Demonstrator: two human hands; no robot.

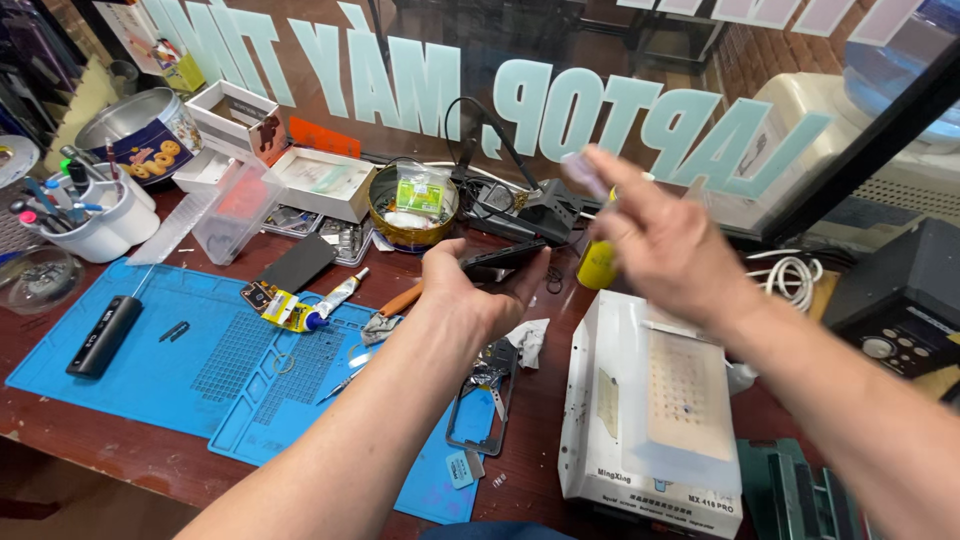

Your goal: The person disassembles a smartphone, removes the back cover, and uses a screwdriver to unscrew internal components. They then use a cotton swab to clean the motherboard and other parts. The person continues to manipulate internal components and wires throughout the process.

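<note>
Left hand (470, 290) holds a dark phone (505, 258) above the table (120, 450), fingers wrapped round its near end, thumb on top. The phone lies nearly flat, long axis running left-near to right-far, its free end pointing towards the yellow bottle (598, 262). The grip keeps the device clear of the clutter below and turned up to the other hand, as I judge. Right hand (650, 235) hovers to the right of the phone, fingers spread, blurred; something pale shows at the fingertips, but I cannot tell whether it is held. A white heating machine (650, 400) sits to the right, blue mats (200, 360) to the left, with a glue tube (300, 310).
</note>
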